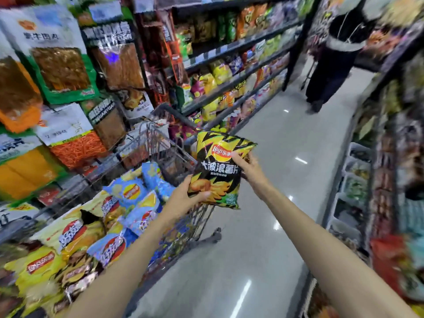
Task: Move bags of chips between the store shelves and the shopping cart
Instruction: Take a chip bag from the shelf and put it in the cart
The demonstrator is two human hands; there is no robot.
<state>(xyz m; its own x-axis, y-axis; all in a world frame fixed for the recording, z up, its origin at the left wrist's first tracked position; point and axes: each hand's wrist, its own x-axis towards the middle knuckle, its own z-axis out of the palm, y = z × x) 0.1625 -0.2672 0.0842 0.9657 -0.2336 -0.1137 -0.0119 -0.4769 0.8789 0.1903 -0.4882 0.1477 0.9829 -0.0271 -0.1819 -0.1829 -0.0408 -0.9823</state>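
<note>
- While the black bag [218,171] is hanging in the air just past the cart's [146,143] right rim, both hands are pinching it: the left hand [183,198] is gripping its lower left corner, the right hand [246,162] its right edge.
- The grips are sitting on edges only, so the slick bag is likely risking a slip to the floor beside the cart.
- Squeezing harder is probably risking crushed chips.
- Bags are already piling high in the cart, so one more could be sliding off.
</note>
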